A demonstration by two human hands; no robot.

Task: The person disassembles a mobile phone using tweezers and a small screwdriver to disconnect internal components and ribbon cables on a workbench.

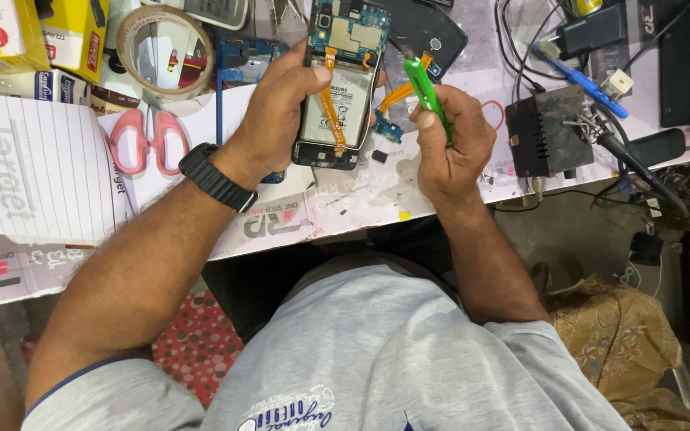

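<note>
My left hand [281, 112] grips an opened phone [343, 88] by its left side and holds it upright over the white bench. The back is off, showing the green circuit board, the white battery and an orange flex cable. My right hand [450, 140] is closed around a green-handled tool [425, 92]; its tip points up toward the phone's upper right edge. A black watch sits on my left wrist. Small loose parts and an orange flex piece [393, 100] lie on the bench between my hands.
Pink-handled scissors [149, 140] and a tape roll [164, 49] lie to the left, beside a lined notepad [33, 168] and yellow boxes [25, 32]. At the right are a black power unit [549, 132], cables, a blue-handled tool [580, 80] and a black phone back cover [429, 32].
</note>
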